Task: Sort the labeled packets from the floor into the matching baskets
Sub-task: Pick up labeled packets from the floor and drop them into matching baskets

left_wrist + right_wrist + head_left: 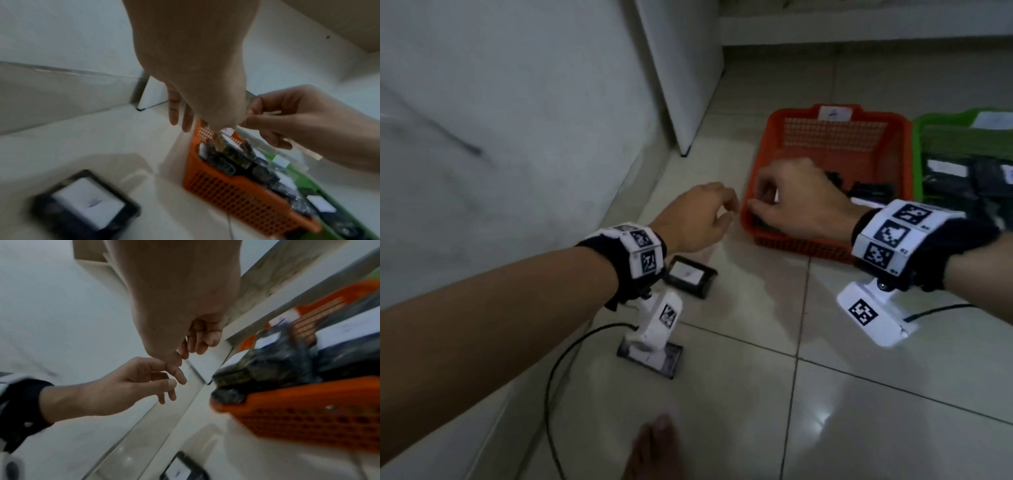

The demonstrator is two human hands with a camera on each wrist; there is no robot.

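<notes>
orange basket (767,241) holds dark labeled packets (230,155) | green basket (917,137) touching it, packets too | my left hand (697,216) loose, empty | my right hand (798,202) curled over orange rim, grip unclear | floor packet (690,275) near

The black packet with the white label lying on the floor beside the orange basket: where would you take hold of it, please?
The black packet lies flat on the floor tile, label up, clear of the orange basket. I would probably come from above with the left hand, nearest it, and pinch its two long edges, thumb opposite fingers.
</notes>
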